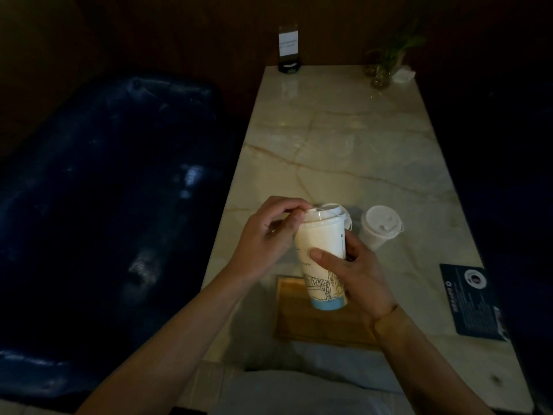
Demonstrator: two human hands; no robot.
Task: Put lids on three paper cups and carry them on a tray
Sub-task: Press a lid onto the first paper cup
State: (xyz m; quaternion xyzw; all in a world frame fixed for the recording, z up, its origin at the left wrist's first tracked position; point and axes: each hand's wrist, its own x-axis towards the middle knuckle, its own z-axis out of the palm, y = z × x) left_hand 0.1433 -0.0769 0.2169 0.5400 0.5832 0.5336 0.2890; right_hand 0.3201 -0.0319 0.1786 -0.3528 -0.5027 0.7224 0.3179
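A tall white paper cup with a line drawing and a blue base is held up over the wooden tray. My right hand grips its side, thumb across the front. My left hand pinches the edge of the white lid that sits on the cup's rim. Behind the held cup, part of another lidded cup shows. A third, smaller white cup with a lid stands on the table to the right.
The marble table stretches away from me. A dark card lies at the right edge. A sign holder and a plant in a glass vase stand at the far end. A dark blue seat is on the left.
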